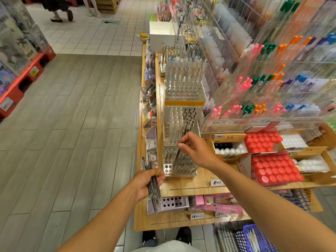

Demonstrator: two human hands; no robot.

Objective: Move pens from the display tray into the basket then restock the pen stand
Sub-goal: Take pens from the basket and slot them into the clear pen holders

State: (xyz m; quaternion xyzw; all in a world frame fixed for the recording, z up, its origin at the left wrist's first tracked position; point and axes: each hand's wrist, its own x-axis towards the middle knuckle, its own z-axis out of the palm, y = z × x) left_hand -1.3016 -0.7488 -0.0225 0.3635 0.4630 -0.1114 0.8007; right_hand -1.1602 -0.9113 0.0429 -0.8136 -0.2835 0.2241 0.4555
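Note:
My left hand grips a bundle of several dark pens near the left edge of the wooden shelf. My right hand pinches a single dark pen and holds it slanted over the nearest clear acrylic pen stand, its lower end among the pens standing there. That stand has a few bare holes at its front left corner. Taller clear stands with more pens rise behind it. A blue basket with pens inside sits at the bottom right.
Red-capped and white bottles in cardboard boxes fill the shelf to the right. An acrylic wall of coloured pens rises behind. A lilac holder with holes and pink boxes lie on the lower shelf. Grey floor lies to the left; a person walks far off.

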